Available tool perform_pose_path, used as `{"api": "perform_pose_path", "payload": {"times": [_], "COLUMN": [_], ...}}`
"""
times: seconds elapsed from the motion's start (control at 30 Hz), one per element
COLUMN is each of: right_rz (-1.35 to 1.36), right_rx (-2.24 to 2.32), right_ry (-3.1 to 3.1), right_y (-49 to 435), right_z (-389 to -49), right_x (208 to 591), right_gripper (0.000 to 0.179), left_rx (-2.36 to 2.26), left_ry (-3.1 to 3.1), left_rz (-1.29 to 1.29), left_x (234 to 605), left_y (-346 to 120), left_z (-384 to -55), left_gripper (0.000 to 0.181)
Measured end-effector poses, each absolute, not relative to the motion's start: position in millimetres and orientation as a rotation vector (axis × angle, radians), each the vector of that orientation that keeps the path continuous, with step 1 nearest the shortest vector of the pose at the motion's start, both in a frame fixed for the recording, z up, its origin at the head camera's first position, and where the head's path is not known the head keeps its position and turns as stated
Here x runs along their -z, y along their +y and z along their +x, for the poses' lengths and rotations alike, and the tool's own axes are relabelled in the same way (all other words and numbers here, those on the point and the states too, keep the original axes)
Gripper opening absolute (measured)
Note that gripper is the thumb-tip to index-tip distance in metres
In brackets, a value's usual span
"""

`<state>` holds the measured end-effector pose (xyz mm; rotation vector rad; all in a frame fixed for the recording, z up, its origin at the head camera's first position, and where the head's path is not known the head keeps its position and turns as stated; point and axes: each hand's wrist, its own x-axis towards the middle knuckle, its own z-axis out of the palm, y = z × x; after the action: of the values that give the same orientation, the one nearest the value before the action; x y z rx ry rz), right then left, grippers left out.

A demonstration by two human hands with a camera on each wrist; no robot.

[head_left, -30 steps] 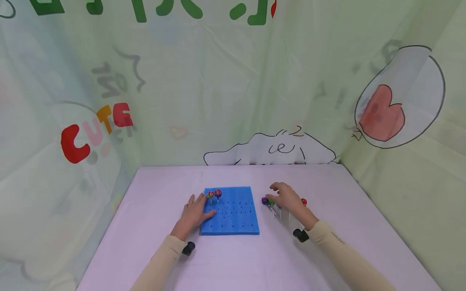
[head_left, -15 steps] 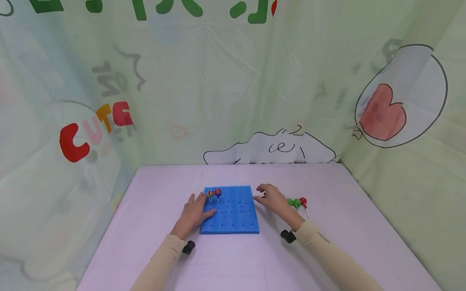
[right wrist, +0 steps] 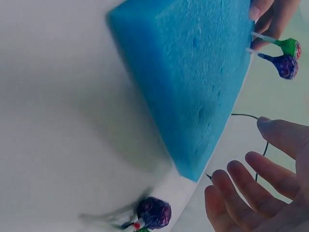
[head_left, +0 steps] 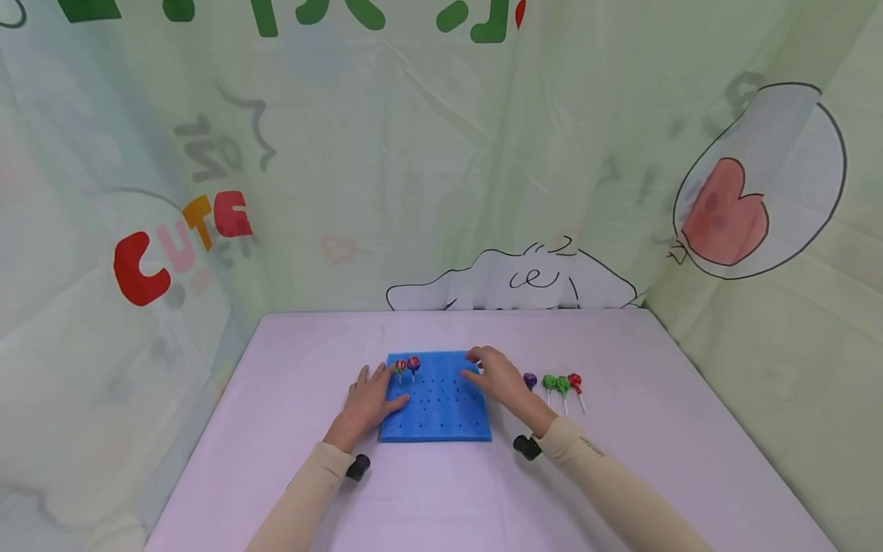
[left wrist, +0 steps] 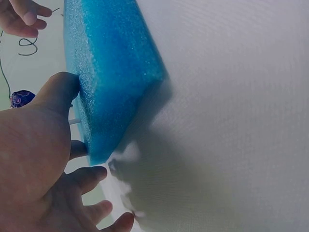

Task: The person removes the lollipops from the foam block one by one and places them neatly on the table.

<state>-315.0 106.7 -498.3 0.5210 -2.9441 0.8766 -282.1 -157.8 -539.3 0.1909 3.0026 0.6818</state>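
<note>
A blue foam board [head_left: 441, 414] with rows of small holes lies flat on the table. Two lollipops stand upright by their sticks near its far left corner, one red and green [head_left: 400, 366], the other red and purple [head_left: 414, 363]. My left hand [head_left: 367, 405] rests on the board's left side, thumb on its top face and fingers spread; the left wrist view shows some fingers beyond the edge. Over the far right corner hovers my right hand [head_left: 502, 377], fingers loosely bent and apart. In the right wrist view nothing shows between those fingers [right wrist: 241, 180].
Right of the board, loose lollipops lie in a row: a purple one [head_left: 530, 380] partly behind my right hand, two green ones [head_left: 549, 382] and a red one [head_left: 576, 381]. A pale cloth covers the table [head_left: 441, 498]; printed curtains [head_left: 441, 169] surround it.
My right hand has moved left from above the loose lollipops to the board's far right corner, uncovering the row. The left hand stays in place on the board.
</note>
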Motion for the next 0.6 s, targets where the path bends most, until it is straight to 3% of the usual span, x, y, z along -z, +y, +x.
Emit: {"api": "perform_pose_path", "payload": {"times": [0.6], "right_rz": [0.615], "right_rx": [-0.878], "right_ry": [-2.86], "right_y": [62.6], "right_z": [-309.3], "right_x": [506.4], "right_gripper": [0.031], "left_rx": [-0.65], "left_ry": [3.006], "left_rz": [0.188], "left_x": [535.4], "left_y": [-157.4], "left_z": [-282.0], "left_gripper": [0.077]}}
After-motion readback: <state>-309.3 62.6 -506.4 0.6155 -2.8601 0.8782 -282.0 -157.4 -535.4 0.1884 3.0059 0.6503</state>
